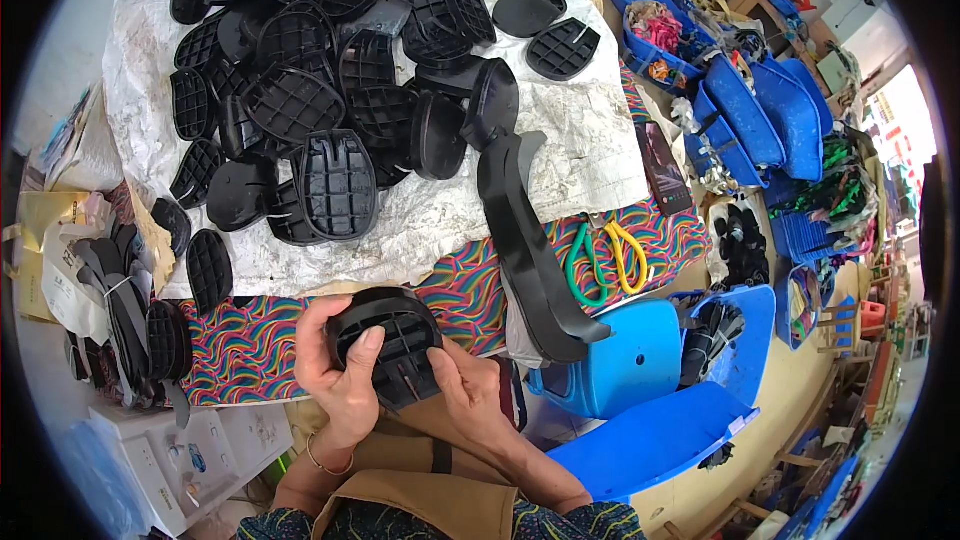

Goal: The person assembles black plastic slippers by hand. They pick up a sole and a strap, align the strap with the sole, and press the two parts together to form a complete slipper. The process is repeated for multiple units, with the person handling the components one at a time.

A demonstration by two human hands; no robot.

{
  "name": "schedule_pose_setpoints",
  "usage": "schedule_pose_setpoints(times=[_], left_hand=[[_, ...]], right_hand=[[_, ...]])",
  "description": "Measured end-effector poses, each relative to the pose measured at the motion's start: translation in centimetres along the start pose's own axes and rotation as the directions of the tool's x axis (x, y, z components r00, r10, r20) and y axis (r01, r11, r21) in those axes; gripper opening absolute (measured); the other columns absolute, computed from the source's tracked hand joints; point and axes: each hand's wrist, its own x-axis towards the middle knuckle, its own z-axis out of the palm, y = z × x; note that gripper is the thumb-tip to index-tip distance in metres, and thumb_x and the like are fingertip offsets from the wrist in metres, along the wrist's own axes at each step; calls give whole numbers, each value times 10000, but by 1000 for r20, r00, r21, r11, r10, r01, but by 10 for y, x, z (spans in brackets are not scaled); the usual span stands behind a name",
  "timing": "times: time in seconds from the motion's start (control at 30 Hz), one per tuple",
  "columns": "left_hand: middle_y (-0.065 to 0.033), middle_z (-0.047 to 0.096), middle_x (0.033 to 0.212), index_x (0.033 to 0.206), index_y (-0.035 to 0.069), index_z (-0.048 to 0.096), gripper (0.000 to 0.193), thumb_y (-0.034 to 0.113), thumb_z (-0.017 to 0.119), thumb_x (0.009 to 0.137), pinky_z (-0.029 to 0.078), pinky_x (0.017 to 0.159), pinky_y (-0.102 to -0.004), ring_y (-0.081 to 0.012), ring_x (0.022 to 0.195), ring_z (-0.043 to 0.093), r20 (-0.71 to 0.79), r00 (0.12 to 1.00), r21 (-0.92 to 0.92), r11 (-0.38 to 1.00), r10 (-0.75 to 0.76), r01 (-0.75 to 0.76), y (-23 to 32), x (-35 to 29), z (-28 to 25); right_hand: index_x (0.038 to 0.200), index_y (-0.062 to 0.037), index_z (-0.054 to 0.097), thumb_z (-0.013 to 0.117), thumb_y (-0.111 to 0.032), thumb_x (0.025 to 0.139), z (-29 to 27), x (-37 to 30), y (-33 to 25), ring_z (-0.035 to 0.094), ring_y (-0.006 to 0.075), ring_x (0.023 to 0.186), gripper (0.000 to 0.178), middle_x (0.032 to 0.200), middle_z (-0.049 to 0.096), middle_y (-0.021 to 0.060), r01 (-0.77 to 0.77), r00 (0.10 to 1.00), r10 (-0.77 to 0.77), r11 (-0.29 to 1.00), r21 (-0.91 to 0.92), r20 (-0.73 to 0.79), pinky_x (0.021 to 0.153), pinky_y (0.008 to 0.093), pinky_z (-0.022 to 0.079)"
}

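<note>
Between my two hands, in front of my body, is a black plastic shoe heel with its hollow, ribbed grid side turned up. A smooth black band runs round its far edge. My left hand wraps its left side, thumb pressed on the ribs. From the right, my right hand grips the lower edge with the thumb on top; its other fingers are partly hidden underneath. Beyond them lies a big heap of similar black heels on a white sheet. Long black curved strips hang over the table edge at right.
Green- and yellow-handled scissors and a phone lie on the patterned cloth. A blue stool and blue bins stand to the right. Bundled dark strips and a white drawer unit are at left.
</note>
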Motion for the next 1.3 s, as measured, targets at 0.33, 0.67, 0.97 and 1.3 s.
schedule_pose_setpoints(times=[0.33,0.67,0.97,1.3], left_hand=[[-69,644,1025,1252,22,499,427,49,685,869,506,836,-266,-118,898,614,55,983,-176,967,-176,183,-5,1,8],[-84,648,1103,1228,4,540,399,50,719,874,486,924,-290,-149,1012,620,211,960,-189,956,-182,223,-6,6,-1],[-107,631,1192,1413,9,408,669,97,751,846,481,949,-293,-158,1063,614,445,815,-248,823,-371,511,7,25,-5],[-178,565,1357,1477,-74,332,832,236,718,808,471,1044,-380,-269,1225,590,649,698,-582,393,-304,712,-22,24,-23]], right_hand=[[1294,107,572,538,-134,1032,-6,5,-17,659,159,688,358,864,704,198,107,986,-117,990,-92,-116,638,295,524],[1163,94,608,569,-59,988,-14,26,-32,669,258,582,236,743,657,190,226,965,-243,960,-164,-95,528,348,502],[1138,57,598,586,-49,970,-2,23,-16,621,257,504,199,629,602,127,302,920,-344,928,-220,-187,488,366,471],[1121,38,619,548,-130,1019,-17,29,-33,612,224,588,210,729,612,156,188,979,-197,973,-137,-56,574,337,476]])
